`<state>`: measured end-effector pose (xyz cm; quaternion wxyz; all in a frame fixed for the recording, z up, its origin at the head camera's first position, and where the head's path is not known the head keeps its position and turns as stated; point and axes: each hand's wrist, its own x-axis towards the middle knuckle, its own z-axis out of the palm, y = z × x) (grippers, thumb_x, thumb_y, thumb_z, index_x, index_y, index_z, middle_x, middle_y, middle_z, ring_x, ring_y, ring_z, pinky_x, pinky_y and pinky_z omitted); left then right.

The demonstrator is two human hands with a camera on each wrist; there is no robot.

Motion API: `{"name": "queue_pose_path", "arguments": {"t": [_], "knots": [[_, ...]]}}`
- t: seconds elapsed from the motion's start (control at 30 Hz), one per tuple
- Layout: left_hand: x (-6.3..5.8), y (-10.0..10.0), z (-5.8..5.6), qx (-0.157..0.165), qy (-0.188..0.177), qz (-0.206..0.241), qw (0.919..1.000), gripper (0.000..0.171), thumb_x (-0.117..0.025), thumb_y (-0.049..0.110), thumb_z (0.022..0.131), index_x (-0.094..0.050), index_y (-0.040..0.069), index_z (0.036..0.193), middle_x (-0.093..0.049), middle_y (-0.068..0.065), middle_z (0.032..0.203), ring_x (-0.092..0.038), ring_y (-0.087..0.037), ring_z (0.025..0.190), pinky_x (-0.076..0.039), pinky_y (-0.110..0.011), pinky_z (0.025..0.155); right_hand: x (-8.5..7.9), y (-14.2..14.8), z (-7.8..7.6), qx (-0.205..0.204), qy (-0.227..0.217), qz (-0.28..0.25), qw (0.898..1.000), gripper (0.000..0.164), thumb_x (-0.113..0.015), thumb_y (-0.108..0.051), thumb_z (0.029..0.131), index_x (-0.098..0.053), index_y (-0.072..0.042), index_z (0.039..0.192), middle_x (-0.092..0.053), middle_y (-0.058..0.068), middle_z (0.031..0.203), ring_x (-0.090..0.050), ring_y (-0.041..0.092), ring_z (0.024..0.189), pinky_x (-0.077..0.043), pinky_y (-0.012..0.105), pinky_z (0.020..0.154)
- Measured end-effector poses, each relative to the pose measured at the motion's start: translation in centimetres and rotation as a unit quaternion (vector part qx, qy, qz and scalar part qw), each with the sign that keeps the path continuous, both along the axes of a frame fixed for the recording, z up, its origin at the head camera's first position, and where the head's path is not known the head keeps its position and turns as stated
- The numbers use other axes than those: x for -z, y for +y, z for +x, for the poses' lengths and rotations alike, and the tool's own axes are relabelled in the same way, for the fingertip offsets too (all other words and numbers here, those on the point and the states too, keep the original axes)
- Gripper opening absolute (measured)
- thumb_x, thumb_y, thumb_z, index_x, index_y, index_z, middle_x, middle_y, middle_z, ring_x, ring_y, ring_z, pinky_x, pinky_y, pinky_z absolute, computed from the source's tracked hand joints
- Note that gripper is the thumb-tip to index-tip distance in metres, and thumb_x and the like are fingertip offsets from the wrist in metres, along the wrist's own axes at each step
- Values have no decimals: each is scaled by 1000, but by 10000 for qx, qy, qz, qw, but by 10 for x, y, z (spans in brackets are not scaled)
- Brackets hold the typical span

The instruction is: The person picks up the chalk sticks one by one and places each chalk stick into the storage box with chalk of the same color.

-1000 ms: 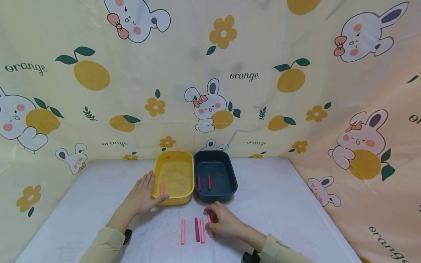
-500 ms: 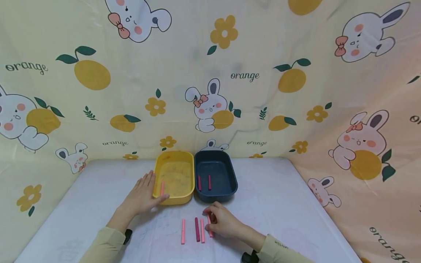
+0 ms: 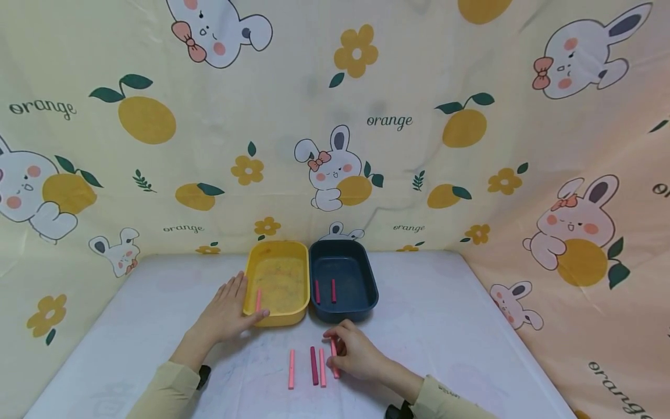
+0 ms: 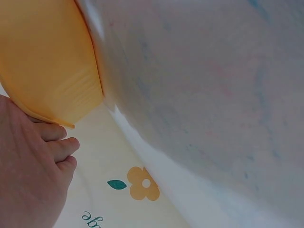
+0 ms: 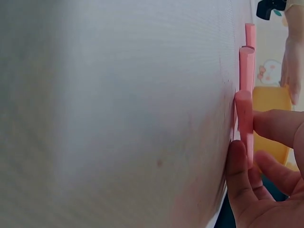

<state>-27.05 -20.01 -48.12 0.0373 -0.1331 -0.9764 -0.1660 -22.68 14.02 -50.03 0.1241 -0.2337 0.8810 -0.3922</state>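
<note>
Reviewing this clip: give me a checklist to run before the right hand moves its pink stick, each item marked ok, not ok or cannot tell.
1. Right hand has hold of the pink stick: ok, held between thumb and fingers.
2. Held stick fully clear of the white tabletop: cannot tell.
3. Left hand on the yellow bin: ok, thumb over its near rim.
4. Space in the yellow bin: ok, one light pink stick shows inside.
5. Navy bin free of light pink sticks: ok, only two darker ones show.
6. All other sticks binned: not ok, three lie on the tabletop.
</note>
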Motion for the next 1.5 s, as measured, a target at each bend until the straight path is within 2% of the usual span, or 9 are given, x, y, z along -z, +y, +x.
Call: {"name": "queue_pose_path", "arguments": {"t": [0.2,0.53,0.87,1.2,1.33,1.5], "knots": [[0,0,0,0,-38,-11,10000,111,-57,67,96,-18,-16,158,-16,-33,167,-20,-52,153,-18,-64,124,-2,0,4,60,45,-231,9997,43,-81,-2,86,-67,-4,126,-52,4,108,-57,8,83,-54,19,70],[0,0,0,29,-78,25,10000,111,-58,67,96,-17,-15,159,-14,-33,168,-19,-52,154,-17,-64,125,-2,2,4,427,-63,-417,9982,42,-81,-4,86,-68,-7,126,-53,2,107,-59,12,85,-55,20,69],[3,-1,-2,2,-39,-64,10000,113,-55,70,96,-17,-16,158,-15,-33,168,-20,-52,153,-18,-64,124,-5,3,2,415,183,-921,9947,39,-80,1,84,-68,-1,121,-56,6,110,-65,19,93,-58,20,77],[2,-1,-1,4,-25,-18,10000,114,-56,70,95,-17,-16,158,-14,-33,168,-19,-52,154,-17,-64,125,-12,-2,2,662,457,-1741,9814,36,-76,9,86,-67,0,120,-61,9,110,-65,25,92,-58,21,78],[2,-1,-2,6,-12,-34,10000,115,-54,73,95,-17,-16,158,-14,-33,168,-19,-52,153,-18,-64,125,-13,-5,1,758,605,-1827,9784,35,-72,11,88,-67,-4,119,-63,8,112,-65,22,93,-58,21,81],[3,-2,-2,4,-6,3,10000,114,-56,71,95,-17,-16,159,-15,-33,168,-19,-52,154,-18,-64,125,-18,-8,-3,890,652,-1899,9756,30,-72,3,93,-66,-7,121,-64,7,116,-64,17,96,-58,22,84]]}}
